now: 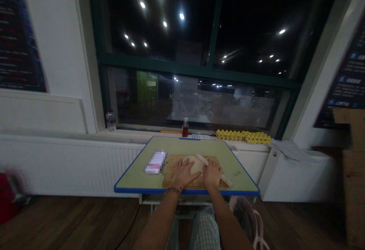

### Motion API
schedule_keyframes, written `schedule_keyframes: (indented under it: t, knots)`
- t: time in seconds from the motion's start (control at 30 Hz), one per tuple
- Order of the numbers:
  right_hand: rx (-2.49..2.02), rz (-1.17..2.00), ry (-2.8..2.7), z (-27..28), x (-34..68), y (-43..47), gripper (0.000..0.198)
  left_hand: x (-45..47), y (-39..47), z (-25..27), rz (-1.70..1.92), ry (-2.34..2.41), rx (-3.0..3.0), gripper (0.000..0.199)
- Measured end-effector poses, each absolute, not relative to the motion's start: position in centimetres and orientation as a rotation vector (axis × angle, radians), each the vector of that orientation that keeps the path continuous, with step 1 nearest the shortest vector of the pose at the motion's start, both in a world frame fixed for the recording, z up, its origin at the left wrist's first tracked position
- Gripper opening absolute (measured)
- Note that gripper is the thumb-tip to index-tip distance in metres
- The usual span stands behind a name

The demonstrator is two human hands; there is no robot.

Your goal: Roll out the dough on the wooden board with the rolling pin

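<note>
While both hands lie flat, left hand [182, 174] presses dough [194, 163], right hand [212, 174] covers rolling pin [213, 170], near the board's [171, 172] front edge.

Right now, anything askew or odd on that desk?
Nothing spilled or damaged. The rolling pin lies diagonally across the wooden board, its far end past the board's right edge, under the right hand. The left hand rests on the dough. One pink-white item is too blurred to identify.
</note>
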State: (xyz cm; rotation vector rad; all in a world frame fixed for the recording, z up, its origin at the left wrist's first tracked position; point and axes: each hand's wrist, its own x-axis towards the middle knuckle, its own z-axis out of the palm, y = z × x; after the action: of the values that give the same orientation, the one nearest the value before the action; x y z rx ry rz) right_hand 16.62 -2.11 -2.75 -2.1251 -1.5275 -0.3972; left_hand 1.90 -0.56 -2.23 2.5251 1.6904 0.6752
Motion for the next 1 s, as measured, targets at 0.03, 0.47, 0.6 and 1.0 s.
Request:
schedule_keyframes:
  t: [0.03,0.47,0.6,1.0]
  knots:
    - [-2.129,-0.394,-1.534,-2.8,16.6,-2.1,0.037,1.9,-0.5,-2.3,0.683,1.720,2.518,0.065]
    - [-2.105,-0.392,-1.631,-2.1,16.6,-2.6,0.034,2.2,-1.0,-1.7,0.743,1.865,2.345,0.073]
    - [-2.093,-0.394,-1.636,-2.0,16.6,-2.6,0.032,2.1,-0.6,-1.6,0.802,1.896,2.271,0.065]
    - [-2.089,-0.369,-1.647,-1.6,16.4,-3.0,0.033,2.0,-1.2,-1.1,0.773,2.063,2.241,0.054]
